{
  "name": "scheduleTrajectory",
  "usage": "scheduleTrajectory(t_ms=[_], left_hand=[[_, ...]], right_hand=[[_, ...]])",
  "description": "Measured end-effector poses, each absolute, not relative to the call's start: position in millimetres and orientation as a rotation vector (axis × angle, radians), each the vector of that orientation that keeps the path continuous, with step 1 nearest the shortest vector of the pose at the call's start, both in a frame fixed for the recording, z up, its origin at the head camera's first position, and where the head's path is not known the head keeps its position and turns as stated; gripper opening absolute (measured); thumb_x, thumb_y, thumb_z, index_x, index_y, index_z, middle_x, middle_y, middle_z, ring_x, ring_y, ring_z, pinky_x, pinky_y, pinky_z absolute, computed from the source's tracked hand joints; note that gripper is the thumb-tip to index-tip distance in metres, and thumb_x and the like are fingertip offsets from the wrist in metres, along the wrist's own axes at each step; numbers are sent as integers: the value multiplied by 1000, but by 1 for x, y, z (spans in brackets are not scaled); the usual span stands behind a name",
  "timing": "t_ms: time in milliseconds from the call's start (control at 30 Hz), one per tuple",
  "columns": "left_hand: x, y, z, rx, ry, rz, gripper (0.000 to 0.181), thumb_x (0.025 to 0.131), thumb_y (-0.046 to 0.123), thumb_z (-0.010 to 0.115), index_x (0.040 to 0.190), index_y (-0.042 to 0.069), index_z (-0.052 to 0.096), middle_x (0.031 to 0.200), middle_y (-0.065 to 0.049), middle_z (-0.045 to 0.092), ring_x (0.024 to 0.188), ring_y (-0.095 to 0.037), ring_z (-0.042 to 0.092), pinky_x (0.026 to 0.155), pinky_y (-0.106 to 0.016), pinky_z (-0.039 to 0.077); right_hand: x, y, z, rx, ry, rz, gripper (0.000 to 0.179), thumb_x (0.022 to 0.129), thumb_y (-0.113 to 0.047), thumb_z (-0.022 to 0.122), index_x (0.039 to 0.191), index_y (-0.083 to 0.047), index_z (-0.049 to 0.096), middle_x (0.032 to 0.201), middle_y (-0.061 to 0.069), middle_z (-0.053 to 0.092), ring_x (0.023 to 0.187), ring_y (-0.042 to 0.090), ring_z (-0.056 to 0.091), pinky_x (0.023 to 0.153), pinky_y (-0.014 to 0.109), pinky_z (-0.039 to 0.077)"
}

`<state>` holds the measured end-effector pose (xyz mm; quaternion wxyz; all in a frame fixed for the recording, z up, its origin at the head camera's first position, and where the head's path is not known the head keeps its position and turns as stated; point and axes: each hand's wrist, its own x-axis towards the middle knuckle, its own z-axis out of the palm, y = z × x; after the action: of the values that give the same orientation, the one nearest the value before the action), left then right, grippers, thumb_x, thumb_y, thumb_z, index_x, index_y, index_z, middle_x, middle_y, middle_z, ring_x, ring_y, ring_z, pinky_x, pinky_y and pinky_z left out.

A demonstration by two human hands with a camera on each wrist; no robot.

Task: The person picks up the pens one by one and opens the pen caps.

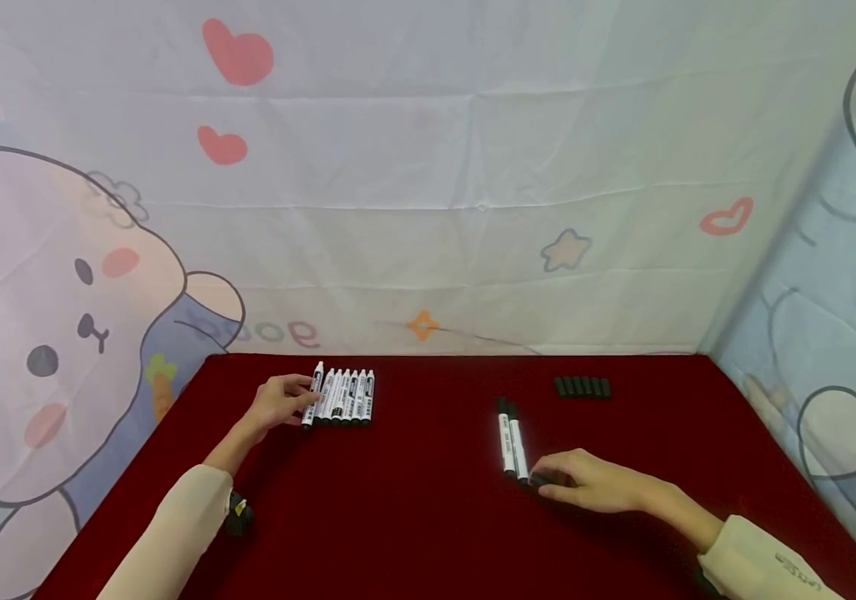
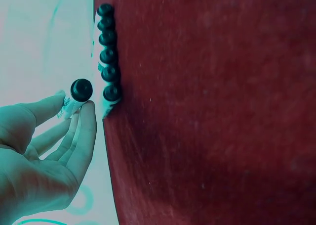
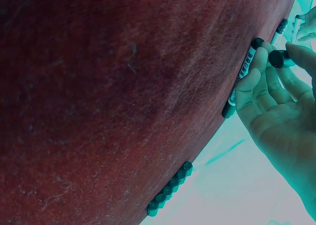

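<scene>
My left hand [image 1: 277,402] pinches a white marker [image 1: 313,396] between thumb and fingers, at the left end of a row of similar markers [image 1: 345,396]. In the left wrist view the held marker's black end [image 2: 81,90] faces the camera, lifted beside the row's black ends [image 2: 109,73]. These markers show pale tips at the far end. My right hand [image 1: 594,481] pinches a small black cap [image 3: 280,59] between thumb and fingers. Just left of it, two markers [image 1: 506,442] with black caps lie side by side, the fingertips close to the nearer one.
Several black caps [image 1: 582,387] stand in a tight row at the back right of the dark red tabletop [image 1: 412,517]. A patterned cloth backdrop [image 1: 397,167] rises behind the table's far edge. A small dark object [image 1: 238,515] shows at the left sleeve.
</scene>
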<state>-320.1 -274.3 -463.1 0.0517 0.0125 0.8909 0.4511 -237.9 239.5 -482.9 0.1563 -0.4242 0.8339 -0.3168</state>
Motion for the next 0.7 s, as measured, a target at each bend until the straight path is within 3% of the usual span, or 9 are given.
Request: scheduleTrajectory(t_ms=[167, 400, 700], left_hand=[[-330, -279, -466, 57, 2741, 1336, 48, 102, 13, 63, 140, -12, 51, 122, -35, 62, 90, -29, 72, 73, -42, 65], [-343, -283, -470, 27, 2750, 1273, 48, 103, 12, 59, 142, -14, 48, 127, -38, 57, 99, -41, 69, 76, -45, 64], [-354, -281, -479, -16, 2749, 1204, 45, 105, 14, 56, 139, -15, 50, 129, -37, 57, 98, -38, 69, 77, -43, 64]], right_hand=[[-237, 240, -481, -1244, 2394, -909, 30, 108, -27, 53, 123, -3, 65, 111, 4, 70, 95, -2, 60, 80, 21, 55], [-237, 241, -482, -1254, 2402, -902, 31, 108, -27, 53, 124, -3, 64, 112, 3, 70, 96, -2, 59, 81, 21, 56], [-237, 243, -485, -1214, 2409, -891, 33, 108, -30, 53, 126, -5, 64, 117, 3, 70, 101, -1, 60, 84, 21, 55]])
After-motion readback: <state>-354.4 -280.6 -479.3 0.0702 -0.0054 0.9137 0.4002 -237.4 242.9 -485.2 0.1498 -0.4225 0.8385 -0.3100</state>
